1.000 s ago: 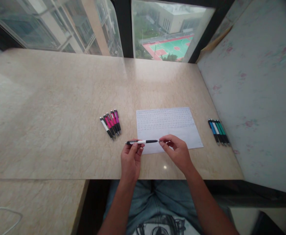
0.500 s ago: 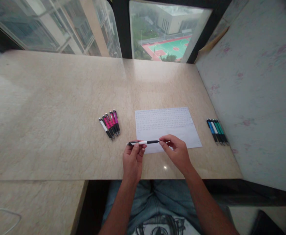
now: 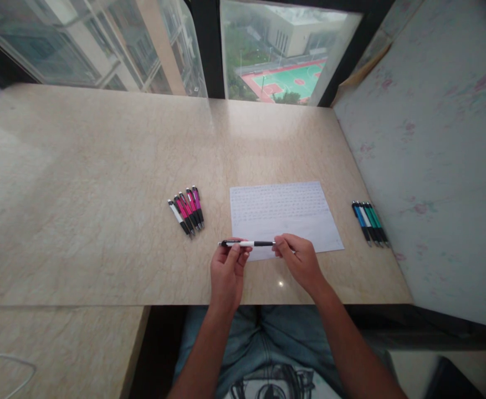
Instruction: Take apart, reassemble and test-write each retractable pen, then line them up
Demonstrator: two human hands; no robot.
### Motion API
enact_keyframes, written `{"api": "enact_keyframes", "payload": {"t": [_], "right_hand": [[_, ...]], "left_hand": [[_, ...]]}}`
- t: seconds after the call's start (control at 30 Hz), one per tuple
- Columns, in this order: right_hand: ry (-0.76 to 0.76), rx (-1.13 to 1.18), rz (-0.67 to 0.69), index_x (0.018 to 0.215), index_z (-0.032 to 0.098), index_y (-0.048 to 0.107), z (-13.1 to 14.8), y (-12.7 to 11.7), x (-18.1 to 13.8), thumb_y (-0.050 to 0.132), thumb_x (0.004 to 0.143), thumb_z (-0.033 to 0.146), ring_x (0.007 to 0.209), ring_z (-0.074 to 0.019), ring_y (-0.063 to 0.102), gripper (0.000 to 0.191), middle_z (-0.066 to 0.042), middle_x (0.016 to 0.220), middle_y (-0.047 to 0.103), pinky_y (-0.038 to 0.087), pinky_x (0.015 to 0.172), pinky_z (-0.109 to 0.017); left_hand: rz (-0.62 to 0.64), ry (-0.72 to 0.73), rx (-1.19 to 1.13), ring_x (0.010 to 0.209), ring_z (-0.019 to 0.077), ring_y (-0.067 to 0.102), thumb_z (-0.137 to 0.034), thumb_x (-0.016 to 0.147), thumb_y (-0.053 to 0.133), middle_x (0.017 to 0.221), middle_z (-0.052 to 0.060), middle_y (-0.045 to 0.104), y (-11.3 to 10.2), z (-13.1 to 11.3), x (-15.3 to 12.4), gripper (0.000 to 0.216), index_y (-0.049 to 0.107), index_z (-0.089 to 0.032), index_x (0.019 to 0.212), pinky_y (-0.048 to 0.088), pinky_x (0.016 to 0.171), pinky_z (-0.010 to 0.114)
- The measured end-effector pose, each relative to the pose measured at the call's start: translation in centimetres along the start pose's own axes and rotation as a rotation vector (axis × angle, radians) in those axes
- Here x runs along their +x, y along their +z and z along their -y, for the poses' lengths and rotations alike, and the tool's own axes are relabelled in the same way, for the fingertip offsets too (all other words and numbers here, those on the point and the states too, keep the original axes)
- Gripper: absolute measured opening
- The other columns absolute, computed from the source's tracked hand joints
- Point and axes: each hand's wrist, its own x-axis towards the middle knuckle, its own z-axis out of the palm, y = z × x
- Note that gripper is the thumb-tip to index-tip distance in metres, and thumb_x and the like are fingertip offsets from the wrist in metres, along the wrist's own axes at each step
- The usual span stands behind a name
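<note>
I hold a black-and-white pen level, just above the near edge of a written sheet of paper. My left hand pinches its left end between thumb and fingers. My right hand pinches its right end, at the tip. Both hands are closed on the pen, over the front part of the beige marble table.
Several pink, purple and white pens lie in a fan left of the paper. Several blue, white and green pens lie near the table's right edge by a wall. A window runs along the far side. A white cable lies at lower left.
My hands have drawn slightly closer together along the pen; the right fingers have slid further onto its tip end. The pen stays level in the same place.
</note>
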Motion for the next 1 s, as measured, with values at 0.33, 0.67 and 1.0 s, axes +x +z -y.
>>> {"api": "enact_keyframes", "payload": {"t": [0.33, 0.67, 1.0], "right_hand": [[-0.047, -0.068, 0.03, 0.069, 0.02, 0.058, 0.24, -0.34, 0.11, 0.047, 0.097, 0.035, 0.061, -0.0146, 0.057, 0.034, -0.001, 0.064, 0.06, 0.044, 0.061, -0.027], [-0.054, -0.064, 0.06, 0.069, 0.019, 0.055, 0.02, -0.32, -0.12, 0.046, 0.098, 0.037, 0.06, -0.0134, 0.054, 0.035, 0.001, 0.062, 0.056, 0.039, 0.06, -0.025], [-0.089, -0.055, 0.077, 0.075, 0.019, 0.056, 0.18, -0.43, -0.02, 0.047, 0.098, 0.036, 0.064, -0.014, 0.054, 0.03, 0.0, 0.068, 0.058, 0.038, 0.062, -0.025]], "left_hand": [[0.014, -0.006, 0.011, 0.073, 0.0097, 0.067, -0.028, 0.073, 0.08, 0.088, 0.003, 0.071, 0.15, -0.07, -0.2, 0.021, 0.07, -0.015, 0.087, 0.053, 0.073, 0.021], [0.008, -0.017, 0.026, 0.073, 0.0093, 0.067, -0.03, 0.071, 0.08, 0.086, 0.002, 0.071, 0.14, -0.24, -0.18, 0.024, 0.07, -0.015, 0.088, 0.053, 0.073, 0.021], [0.013, 0.003, 0.069, 0.072, 0.0097, 0.067, -0.032, 0.07, 0.082, 0.083, 0.002, 0.07, 0.24, -0.4, -0.28, 0.027, 0.07, -0.016, 0.087, 0.053, 0.071, 0.021]]}}
